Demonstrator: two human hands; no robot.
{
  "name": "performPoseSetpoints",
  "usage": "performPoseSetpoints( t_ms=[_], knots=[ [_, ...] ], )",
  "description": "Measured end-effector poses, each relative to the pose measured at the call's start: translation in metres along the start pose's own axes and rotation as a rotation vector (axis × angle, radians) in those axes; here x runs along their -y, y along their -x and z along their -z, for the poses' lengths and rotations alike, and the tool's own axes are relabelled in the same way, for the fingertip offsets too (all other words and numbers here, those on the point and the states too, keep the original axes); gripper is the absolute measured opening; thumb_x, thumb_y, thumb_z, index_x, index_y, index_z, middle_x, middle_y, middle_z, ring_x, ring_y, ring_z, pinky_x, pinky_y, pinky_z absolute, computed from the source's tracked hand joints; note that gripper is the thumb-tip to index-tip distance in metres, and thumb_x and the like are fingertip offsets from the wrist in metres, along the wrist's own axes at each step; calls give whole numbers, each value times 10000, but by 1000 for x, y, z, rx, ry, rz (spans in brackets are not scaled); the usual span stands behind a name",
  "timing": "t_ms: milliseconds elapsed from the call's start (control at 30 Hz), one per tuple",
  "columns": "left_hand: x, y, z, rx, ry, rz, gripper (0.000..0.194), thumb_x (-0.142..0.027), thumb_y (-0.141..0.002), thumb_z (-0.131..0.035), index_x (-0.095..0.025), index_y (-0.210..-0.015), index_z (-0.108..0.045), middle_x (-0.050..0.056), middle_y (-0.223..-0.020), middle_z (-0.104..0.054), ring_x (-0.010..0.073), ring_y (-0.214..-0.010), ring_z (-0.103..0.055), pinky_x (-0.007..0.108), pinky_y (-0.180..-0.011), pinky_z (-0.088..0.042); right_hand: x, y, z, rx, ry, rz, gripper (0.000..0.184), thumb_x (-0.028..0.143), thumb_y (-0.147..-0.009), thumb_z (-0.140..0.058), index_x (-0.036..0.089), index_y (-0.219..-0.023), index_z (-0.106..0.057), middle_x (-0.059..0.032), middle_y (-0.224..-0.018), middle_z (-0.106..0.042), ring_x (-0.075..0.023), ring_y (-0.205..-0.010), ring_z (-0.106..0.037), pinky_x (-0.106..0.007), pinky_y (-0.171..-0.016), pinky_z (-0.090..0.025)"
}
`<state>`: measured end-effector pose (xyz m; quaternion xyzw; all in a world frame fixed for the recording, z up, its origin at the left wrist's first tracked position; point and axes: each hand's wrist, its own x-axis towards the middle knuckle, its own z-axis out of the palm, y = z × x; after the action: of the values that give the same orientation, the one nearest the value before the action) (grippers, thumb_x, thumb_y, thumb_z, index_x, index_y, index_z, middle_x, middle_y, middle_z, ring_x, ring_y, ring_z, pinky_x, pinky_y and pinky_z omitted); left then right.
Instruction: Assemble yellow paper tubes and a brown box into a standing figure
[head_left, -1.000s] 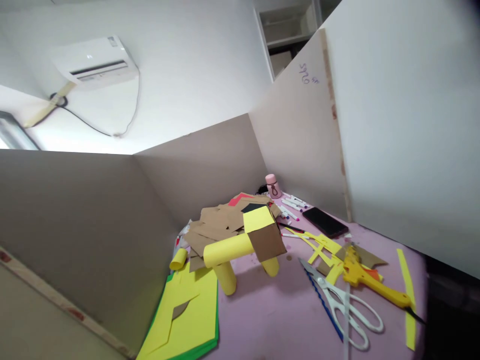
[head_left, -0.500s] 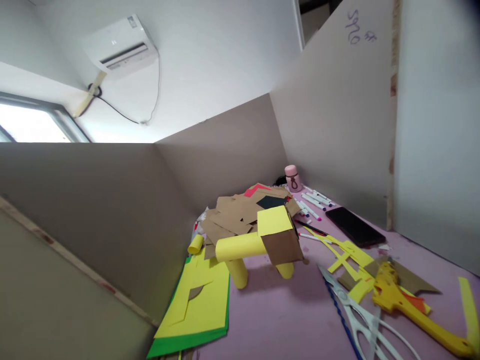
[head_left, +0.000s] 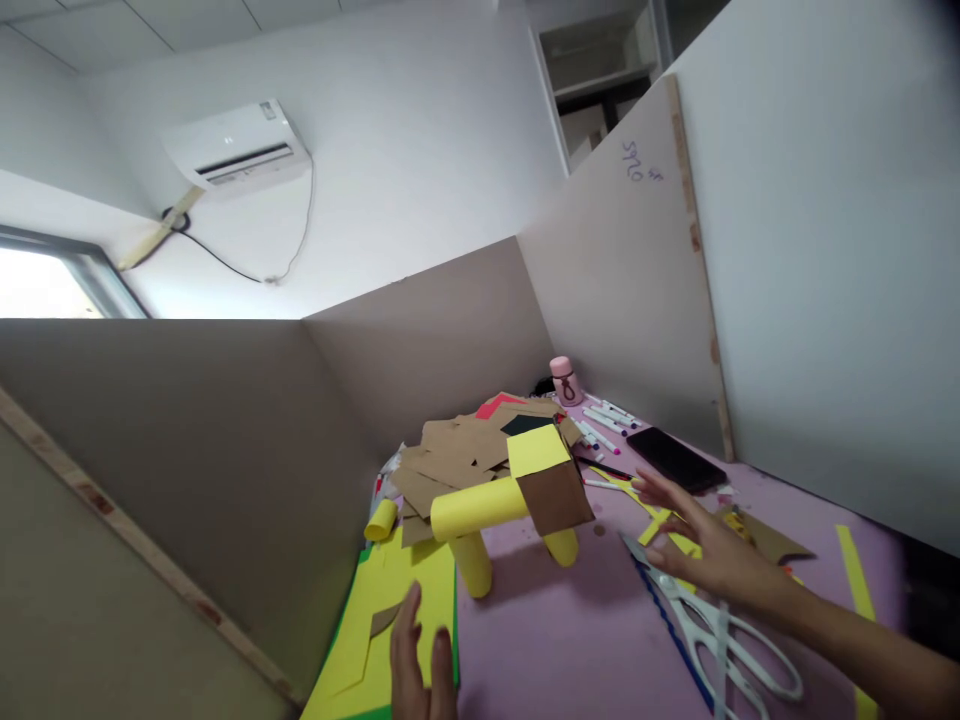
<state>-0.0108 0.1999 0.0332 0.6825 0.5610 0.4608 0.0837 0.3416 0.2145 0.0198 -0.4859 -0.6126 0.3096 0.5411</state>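
A standing paper model (head_left: 480, 507) has a rolled yellow body, yellow tube legs and a box head of brown cardboard with a yellow top. My left hand (head_left: 421, 665) is raised at the bottom, its fingers apart and holding nothing. It is over the yellow paper sheets (head_left: 349, 640), short of the model. My right hand (head_left: 694, 545) reaches in from the right with spread, empty fingers, above the white scissors (head_left: 701, 625) and yellow paper strips. Behind it, the yellow glue gun (head_left: 739, 522) is mostly hidden. Neither hand touches the model.
Cut brown cardboard pieces (head_left: 457, 450) are heaped behind the model. A black phone (head_left: 675, 460), several markers (head_left: 611, 415) and a pink bottle (head_left: 565, 382) lie or stand along the right partition. A small yellow tube (head_left: 381, 520) is at the left. Grey partitions (head_left: 427, 340) enclose the table.
Both hands have come into view, the left from the bottom and the right from the right side. The camera view has shifted. The model stands in the same place on the table.
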Motion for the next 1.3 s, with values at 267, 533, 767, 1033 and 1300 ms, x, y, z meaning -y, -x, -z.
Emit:
performPoseSetpoints(
  t_ms=[267, 533, 767, 1033, 1300],
  knots=[
    [-10, -108, -20, 1, 520, 348, 709, -615, -864, -327, -239, -1454, -212, 39, -1583, -126, 219, -1432, -137, 416, -1154, -164, -2, -79, -29, 140, -33, 65, 1331, 649, -572, -753, 244, -1468, 145, -169, -1566, -60, -312, -1430, -86, -527, -1141, -161],
    [35, -116, -29, 166, 525, 256, 1161, -652, -630, -656, -187, -1479, -14, 171, -1558, -169, 302, -1412, -203, 423, -1093, -302, -16, -92, -44, 212, -22, 40, 1372, 630, -555, -773, 249, -1457, 188, -156, -1569, -56, -322, -1428, -96, -526, -1138, -184],
    [-8, -152, -8, 332, -198, -225, 571, -490, -928, -255, -257, -1449, -264, 58, -1572, -167, 223, -1443, -60, 524, -1138, 6, -7, -88, -47, 208, -18, 11, 1292, 520, -610, -786, 247, -1473, 136, -170, -1552, -143, -375, -1310, -385, -511, -991, -440],
    [-4, -155, -23, 511, -368, -263, 511, -471, -924, -280, -269, -1366, -438, 84, -1451, -439, 324, -1394, -250, 645, -1091, 18, -11, -83, -53, 190, 57, 31, 1214, 416, -639, -787, 255, -1483, 71, -135, -1537, -220, -352, -1370, -277, -523, -1097, -283],
    [-4, -153, -18, 529, -311, -222, 471, -427, -918, -329, -231, -1297, -526, 121, -1372, -531, 349, -1335, -350, 649, -1081, -25, -15, -86, -56, 257, 51, 40, 1194, 460, -647, -787, 237, -1482, 38, -161, -1453, -364, -365, -1337, -332, -523, -1079, -307]
  ],
)
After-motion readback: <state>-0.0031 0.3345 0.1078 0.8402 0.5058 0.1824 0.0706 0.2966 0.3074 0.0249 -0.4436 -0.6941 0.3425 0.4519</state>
